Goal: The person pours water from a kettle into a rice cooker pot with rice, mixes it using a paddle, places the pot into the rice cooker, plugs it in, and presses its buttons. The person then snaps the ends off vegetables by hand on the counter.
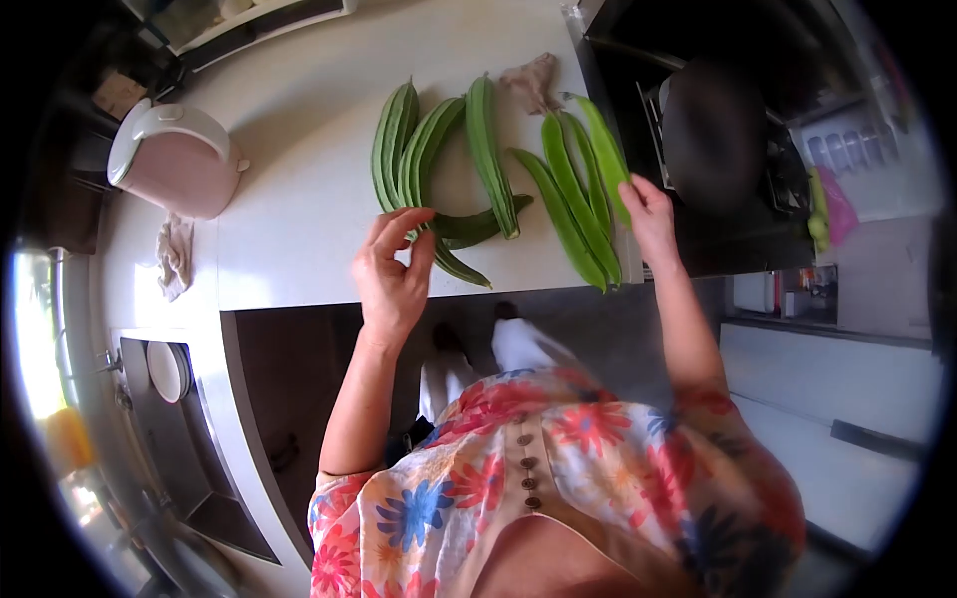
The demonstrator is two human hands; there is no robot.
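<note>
Several ridge gourds [483,149] lie on the white counter, long, dark green and ribbed. My left hand [391,274] is over their near ends, fingers loosely curved and thumb slightly apart from them. It covers part of a curved ridge gourd [429,149]; whether the fingertips touch it I cannot tell. To the right, several broad, flat green bean pods [568,199] lie side by side. My right hand [650,214] pinches the lower part of the rightmost pod [604,149] between thumb and fingers. A crumpled brownish cloth [531,82] lies just beyond the pods.
A pink and white electric kettle [179,164] stands on the counter [289,199] at left, with a rag [174,257] near it. The dark stove area with a black pan [713,135] adjoins on the right. Plates [167,371] stand in a lower recess at left.
</note>
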